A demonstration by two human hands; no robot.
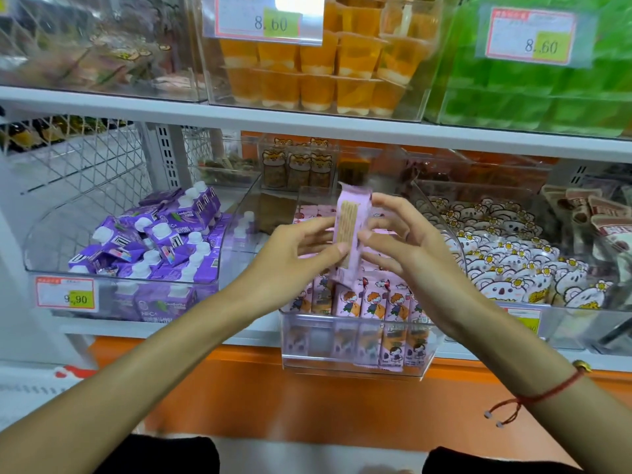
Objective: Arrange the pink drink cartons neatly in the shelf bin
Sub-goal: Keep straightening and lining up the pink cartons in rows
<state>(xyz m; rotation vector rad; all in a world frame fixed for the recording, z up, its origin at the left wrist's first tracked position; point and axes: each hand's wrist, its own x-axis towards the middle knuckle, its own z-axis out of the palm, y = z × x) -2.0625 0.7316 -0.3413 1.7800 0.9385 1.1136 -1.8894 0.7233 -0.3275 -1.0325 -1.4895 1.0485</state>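
Observation:
A clear plastic shelf bin (355, 366) sticks out from the middle shelf and holds several pink drink cartons (372, 302) with cartoon children on them, standing upright in rows. Above the bin, one pink carton (352, 222) is held upright, its printed back side towards me. My left hand (301, 248) pinches its left edge between thumb and fingers. My right hand (403, 241) grips its right edge with thumb and curled fingers. More pink cartons lie farther back in the bin, partly hidden by my hands.
Left of the bin, a clear tray (113, 285) holds purple cartons with white caps. To the right sits a bin of koala-print packets (506, 265). The shelf above carries orange jelly cups (328, 70) and green packs (533, 97). An orange panel (307, 398) runs below.

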